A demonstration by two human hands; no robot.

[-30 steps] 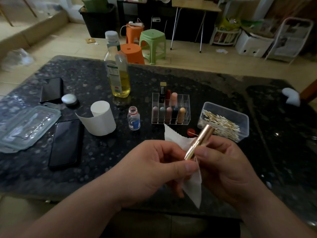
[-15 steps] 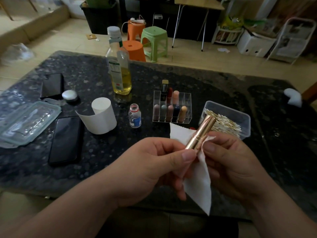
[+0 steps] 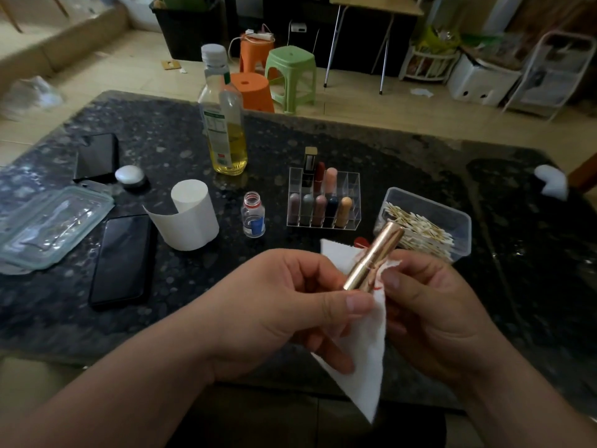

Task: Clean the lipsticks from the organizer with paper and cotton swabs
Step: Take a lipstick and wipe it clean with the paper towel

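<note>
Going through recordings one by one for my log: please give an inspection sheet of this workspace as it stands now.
Surface: dark speckled stone table.
Job's things: gold lipstick against a paper with red marks; organizer with lipsticks standing in it; tub of cotton swabs; paper roll.
Clutter: oil bottle, small open bottle, near phone, far phone, clear plastic container.
Hands: left hand pinches the paper; right hand holds the gold lipstick.
Cables: power strip with cord on the far orange stool.
Surroundings: green stool, black bin, white rack.
</note>
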